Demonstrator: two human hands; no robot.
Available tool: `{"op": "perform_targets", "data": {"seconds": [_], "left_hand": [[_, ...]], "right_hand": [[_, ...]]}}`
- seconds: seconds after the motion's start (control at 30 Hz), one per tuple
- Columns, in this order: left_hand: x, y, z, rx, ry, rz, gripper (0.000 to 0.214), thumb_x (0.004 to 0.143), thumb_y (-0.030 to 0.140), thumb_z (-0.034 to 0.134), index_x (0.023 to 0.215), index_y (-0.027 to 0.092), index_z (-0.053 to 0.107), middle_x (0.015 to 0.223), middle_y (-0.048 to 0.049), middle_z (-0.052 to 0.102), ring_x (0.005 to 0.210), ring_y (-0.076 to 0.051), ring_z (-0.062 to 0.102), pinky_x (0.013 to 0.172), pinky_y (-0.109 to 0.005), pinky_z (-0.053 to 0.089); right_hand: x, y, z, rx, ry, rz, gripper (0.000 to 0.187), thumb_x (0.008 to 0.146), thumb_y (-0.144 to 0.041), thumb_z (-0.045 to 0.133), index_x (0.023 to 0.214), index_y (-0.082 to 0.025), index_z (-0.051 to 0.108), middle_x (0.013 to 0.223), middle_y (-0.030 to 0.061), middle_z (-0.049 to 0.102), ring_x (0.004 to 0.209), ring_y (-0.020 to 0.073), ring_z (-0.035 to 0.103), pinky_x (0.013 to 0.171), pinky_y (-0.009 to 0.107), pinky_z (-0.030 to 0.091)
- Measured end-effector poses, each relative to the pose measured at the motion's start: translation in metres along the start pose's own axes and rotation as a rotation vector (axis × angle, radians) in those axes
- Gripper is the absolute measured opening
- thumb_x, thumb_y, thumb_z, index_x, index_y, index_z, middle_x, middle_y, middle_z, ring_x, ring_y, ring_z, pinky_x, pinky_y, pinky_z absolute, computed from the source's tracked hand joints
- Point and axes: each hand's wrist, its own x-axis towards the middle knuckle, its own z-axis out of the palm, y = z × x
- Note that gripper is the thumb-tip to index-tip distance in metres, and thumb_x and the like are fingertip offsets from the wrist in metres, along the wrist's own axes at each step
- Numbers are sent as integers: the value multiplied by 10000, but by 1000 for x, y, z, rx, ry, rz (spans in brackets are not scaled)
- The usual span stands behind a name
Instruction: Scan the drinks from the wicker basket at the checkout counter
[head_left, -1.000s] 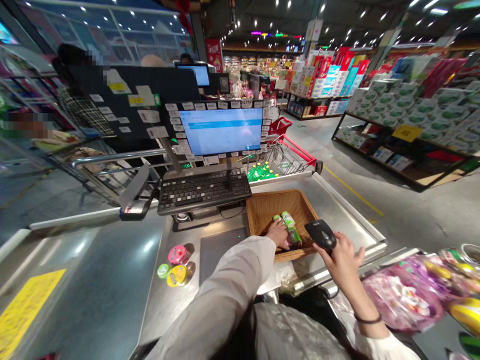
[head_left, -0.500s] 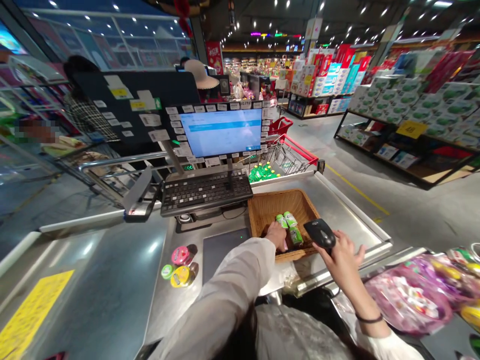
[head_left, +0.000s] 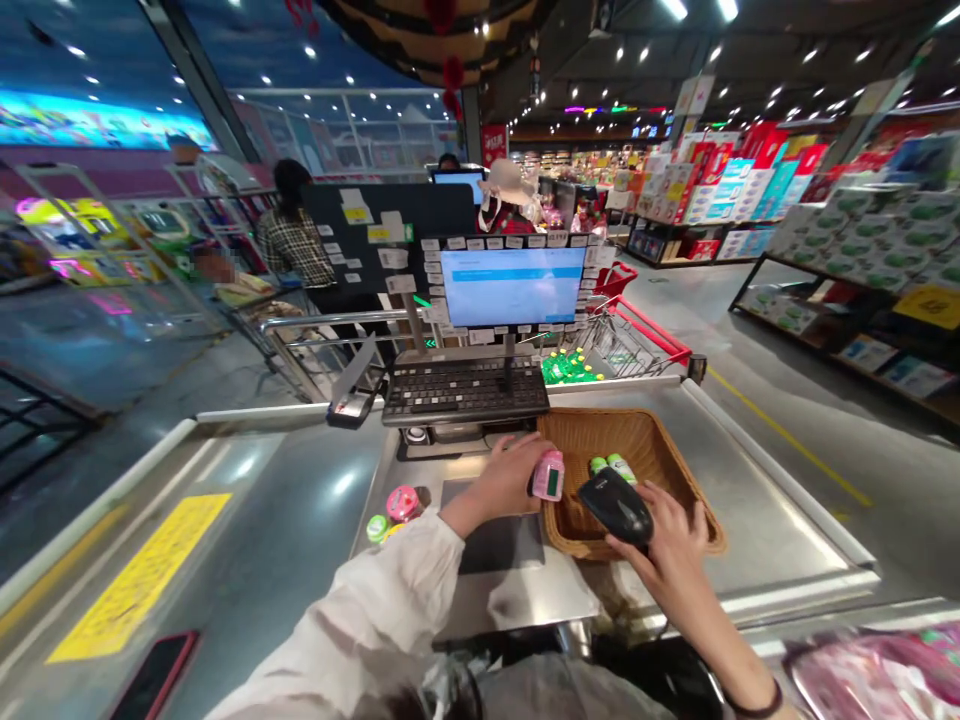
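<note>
**Handling and Grip Points**

The left hand [head_left: 504,482] grasped the pink container [head_left: 551,474] by its side, at the basket's [head_left: 611,432] left edge. The right hand's [head_left: 670,540] fingers wrapped the black scanner [head_left: 621,508], nearer and to the right. The container appeared light, stiff and possibly slippery; its sides likely offered the surest hold.
</note>
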Motion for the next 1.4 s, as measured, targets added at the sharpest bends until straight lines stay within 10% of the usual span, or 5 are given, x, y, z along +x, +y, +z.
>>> {"op": "perform_targets", "data": {"seconds": [0.6,1.4], "left_hand": [[-90,-34,-72,-78,-90,-5,870,682,247,738,1470,263,370,1544,-94,493,1506,-297,390,1282,-530,-39],[-134,-63,-70,137,-26,-77,923,714,336,760,1542,277,357,1453,-89,576,1383,-282,515,1281,-528,-17]], "right_hand": [[24,-88,13,97,-89,-408,457,943,-537,578,1296,-248,597,1331,120,623,1373,346,469,1213,655,50],[21,-90,22,100,-88,-395,512,956,-571,546,1359,-256,558,1418,136,583,1392,349,456,1212,663,54]]}}
